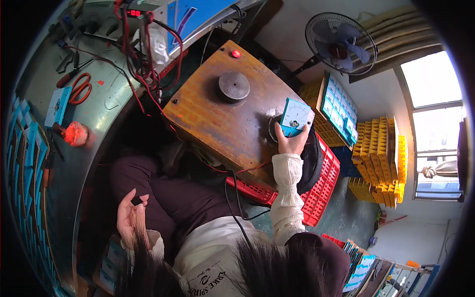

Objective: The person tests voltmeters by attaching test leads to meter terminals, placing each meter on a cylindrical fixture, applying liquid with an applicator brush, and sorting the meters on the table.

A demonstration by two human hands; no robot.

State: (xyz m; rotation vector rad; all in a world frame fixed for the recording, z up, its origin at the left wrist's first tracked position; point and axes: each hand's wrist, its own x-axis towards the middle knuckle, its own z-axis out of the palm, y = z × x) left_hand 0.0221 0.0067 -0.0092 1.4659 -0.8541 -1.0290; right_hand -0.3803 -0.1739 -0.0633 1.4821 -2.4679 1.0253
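My right hand (293,141) grips the lower edge of a blue panel meter (296,115) with a white dial. The meter is at the right side of a worn wooden box top (208,94), over a dark round piece that it partly hides. A round metal disc (234,86) sits near the middle of the box, with a red button (235,54) behind it. My left hand (131,218) is raised above my lap at the lower left, its fingers closed around a small black piece (137,200).
On the metal bench (106,79) at left lie orange-handled scissors (80,89), another blue meter (58,107) and a red glowing pot (75,133). Red cables (143,74) hang beside the box. A fan (341,42), a red crate (321,183) and yellow crates (373,153) stand beyond.
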